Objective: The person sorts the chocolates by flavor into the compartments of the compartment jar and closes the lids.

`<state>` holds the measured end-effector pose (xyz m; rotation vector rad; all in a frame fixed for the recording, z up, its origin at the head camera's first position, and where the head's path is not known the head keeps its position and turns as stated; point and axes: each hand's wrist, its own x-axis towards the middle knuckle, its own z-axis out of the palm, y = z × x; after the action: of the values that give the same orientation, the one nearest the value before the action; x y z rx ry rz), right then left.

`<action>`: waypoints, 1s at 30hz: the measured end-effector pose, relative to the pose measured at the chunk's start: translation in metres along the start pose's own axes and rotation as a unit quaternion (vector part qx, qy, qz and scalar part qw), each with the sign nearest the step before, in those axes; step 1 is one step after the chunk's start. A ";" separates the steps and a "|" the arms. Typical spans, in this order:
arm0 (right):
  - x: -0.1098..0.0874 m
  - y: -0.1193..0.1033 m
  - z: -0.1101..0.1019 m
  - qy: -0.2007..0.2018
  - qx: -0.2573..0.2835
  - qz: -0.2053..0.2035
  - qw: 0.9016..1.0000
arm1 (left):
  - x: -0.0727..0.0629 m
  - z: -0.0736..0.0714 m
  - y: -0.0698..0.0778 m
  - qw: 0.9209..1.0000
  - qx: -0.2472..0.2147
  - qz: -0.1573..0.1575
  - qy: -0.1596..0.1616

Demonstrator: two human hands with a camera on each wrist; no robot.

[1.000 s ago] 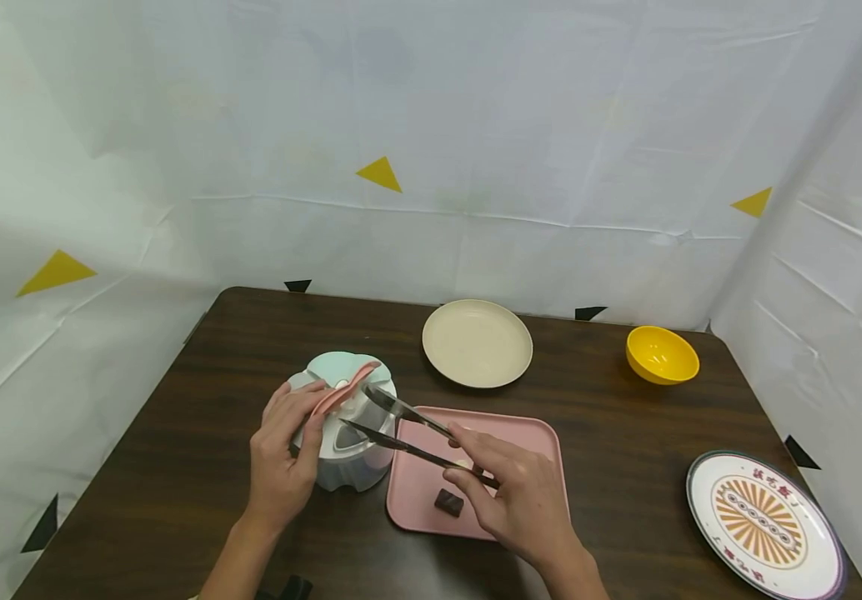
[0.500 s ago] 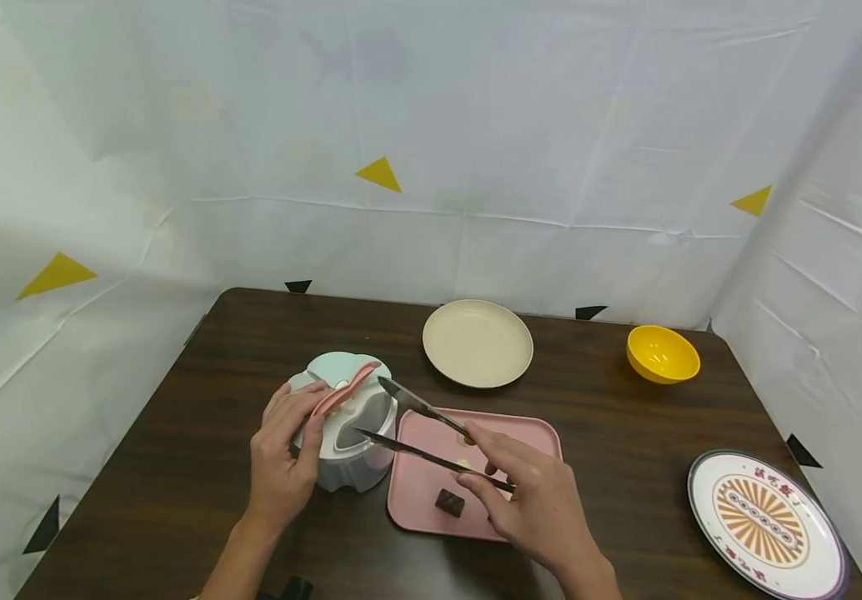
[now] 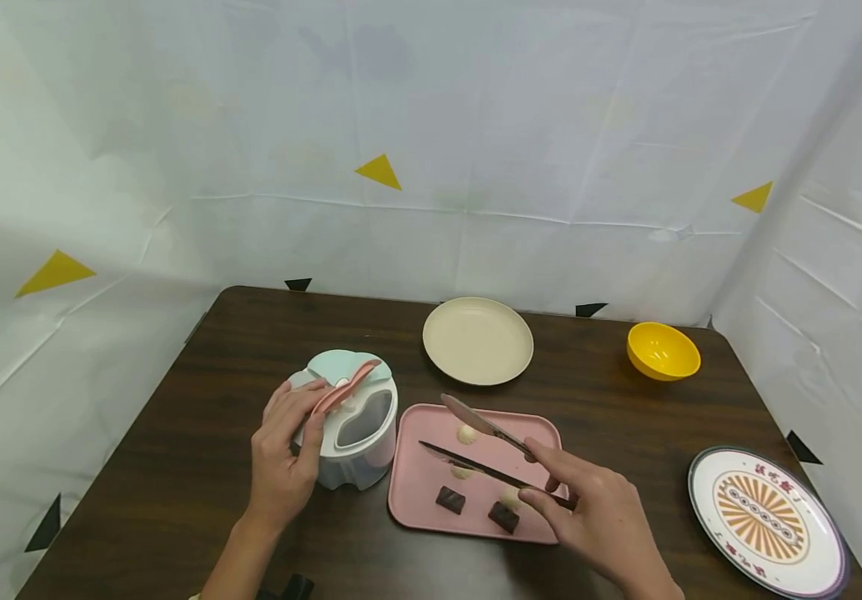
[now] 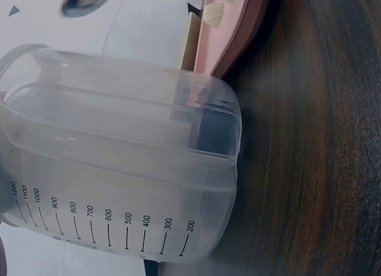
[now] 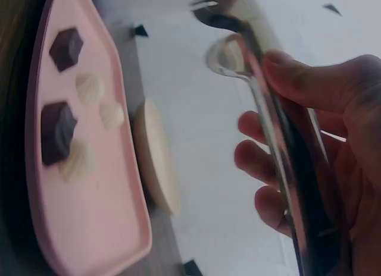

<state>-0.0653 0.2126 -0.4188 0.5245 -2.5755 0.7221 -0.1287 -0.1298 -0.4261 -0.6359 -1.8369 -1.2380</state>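
Note:
My left hand [image 3: 286, 454] pinches the pink handle [image 3: 344, 388] on the lid of a clear, lobed container [image 3: 359, 471]. The lid is white with a pale turquoise section, and an uncovered opening [image 3: 366, 419] faces right. Volume marks run along the container's wall in the left wrist view. My right hand [image 3: 602, 510] holds metal tongs [image 3: 498, 476], one arm ending in a fork, the other in a spoon. Their spread tips hover over the pink tray [image 3: 414, 510], nothing between them. On the tray lie two dark chocolates [image 3: 450, 499] and pale shell-shaped pieces [image 3: 467, 434].
Behind the tray sits a cream plate [image 3: 478, 342]. A yellow bowl [image 3: 662, 352] stands at the back right, and a patterned white plate [image 3: 764, 521] near the right edge. A small black object [image 3: 298, 587] shows at the front edge. White sheeting surrounds the table.
My right hand and the tongs have moved right, away from the lid's opening to above the tray. The left hand keeps its place on the handle.

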 end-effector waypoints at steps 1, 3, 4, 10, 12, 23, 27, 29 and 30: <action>-0.002 0.002 -0.002 -0.012 -0.002 0.008 1.000 | 0.000 0.000 0.000 1.000 0.001 -0.001 -0.001; -0.006 0.006 -0.004 -0.038 -0.008 0.024 0.999 | 0.000 0.000 0.000 1.000 0.002 -0.002 0.000; -0.007 0.007 -0.006 -0.051 -0.010 0.031 0.998 | 0.000 0.000 0.001 1.000 0.002 -0.003 -0.001; -0.017 0.016 -0.006 -0.112 -0.006 0.049 0.992 | 0.000 0.000 0.001 1.000 0.004 -0.005 -0.001; -0.020 0.017 -0.003 -0.128 -0.001 0.045 0.991 | 0.000 0.000 0.002 1.000 0.003 -0.005 -0.001; -0.021 0.016 0.011 -0.181 -0.011 0.047 0.982 | 0.001 0.001 0.002 1.000 0.004 -0.006 0.002; -0.022 0.017 0.013 -0.181 -0.026 0.050 0.982 | 0.000 0.001 0.000 1.000 0.003 -0.001 0.002; -0.022 0.017 0.013 -0.181 -0.032 0.054 0.982 | 0.000 0.001 -0.001 1.000 0.003 0.001 0.002; -0.023 0.017 0.013 -0.180 -0.035 0.056 0.982 | 0.000 0.001 -0.001 1.000 0.002 0.001 0.002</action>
<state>-0.0577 0.2238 -0.4467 0.5332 -2.9744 0.6167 -0.1299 -0.1290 -0.4270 -0.6321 -1.8343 -1.2323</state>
